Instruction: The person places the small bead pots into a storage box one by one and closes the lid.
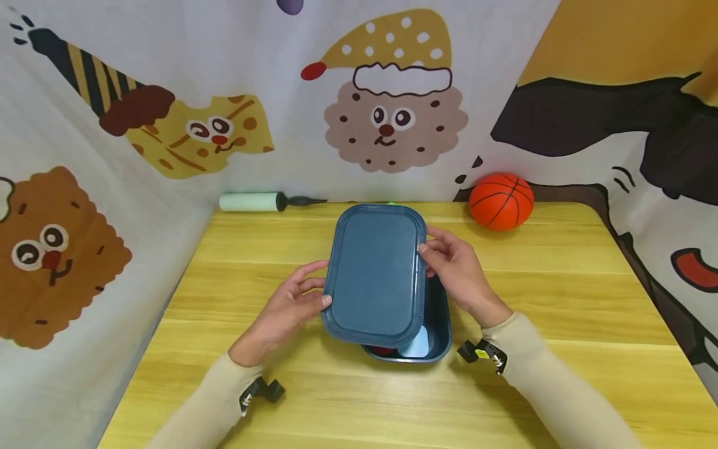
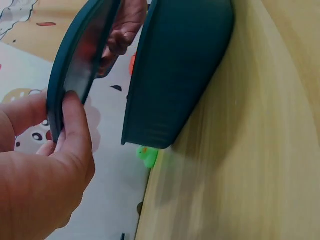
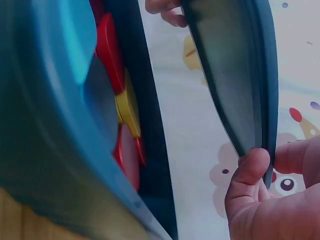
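Note:
A dark blue rectangular lid (image 1: 376, 271) is held up by both hands, above and a little left of an uncovered blue box (image 1: 442, 324). My left hand (image 1: 283, 312) pinches the lid's left edge, thumb on one face. On the opposite edge, my right hand (image 1: 460, 271) pinches the lid between thumb and fingers. Inside the box, the right wrist view shows red pieces (image 3: 111, 52), a yellow piece (image 3: 129, 105) and light blue pieces (image 3: 77, 35). From the head, the lid hides most of the contents. The left wrist view shows a gap between lid and box.
An orange basketball (image 1: 501, 201) sits at the back right of the wooden table (image 1: 561, 299). At the back left lies a pale green hand pump (image 1: 252, 201). A small green toy duck (image 2: 148, 156) is behind the box. Cartoon-printed cloth (image 1: 303, 143) hangs behind the table.

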Demonstrator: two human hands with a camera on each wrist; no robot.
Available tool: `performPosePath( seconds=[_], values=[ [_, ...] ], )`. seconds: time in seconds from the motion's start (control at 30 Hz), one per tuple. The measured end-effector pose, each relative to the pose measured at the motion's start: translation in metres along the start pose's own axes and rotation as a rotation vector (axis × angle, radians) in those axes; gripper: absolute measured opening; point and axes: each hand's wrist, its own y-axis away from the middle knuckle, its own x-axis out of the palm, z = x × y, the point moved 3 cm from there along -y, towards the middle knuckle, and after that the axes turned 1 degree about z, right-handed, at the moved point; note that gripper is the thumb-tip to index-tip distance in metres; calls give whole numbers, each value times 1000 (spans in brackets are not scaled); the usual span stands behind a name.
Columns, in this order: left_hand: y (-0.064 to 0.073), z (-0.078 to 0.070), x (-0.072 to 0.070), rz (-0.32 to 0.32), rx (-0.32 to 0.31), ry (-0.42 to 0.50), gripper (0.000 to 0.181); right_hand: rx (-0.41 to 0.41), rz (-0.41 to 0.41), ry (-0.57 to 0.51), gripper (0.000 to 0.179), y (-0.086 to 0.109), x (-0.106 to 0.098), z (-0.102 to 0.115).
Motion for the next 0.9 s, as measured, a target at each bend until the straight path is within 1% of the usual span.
performPosePath(
  seconds=[0.1,0.3,0.37,0.5,0.57,0.63,0.9],
  values=[
    [-8,4,3,-27,-1,44,65,-1,-14,1,52,1,-7,3],
    [-27,8,9,-49,-3,128,40,-26,-63,-47,44,6,-16,12],
    [-33,7,10,-59,10,146,35,-50,-78,-61,42,9,-19,18],
    [-44,2,10,-90,61,167,35,-121,-107,-99,36,15,-22,28],
    [-48,-2,9,-104,89,152,36,-165,-118,-122,32,18,-22,32],
    [-52,-5,7,-117,111,118,35,-203,-127,-125,28,21,-23,35],
    [-64,-19,1,-192,161,-42,26,-337,-107,-166,24,39,-26,47]
  ],
)
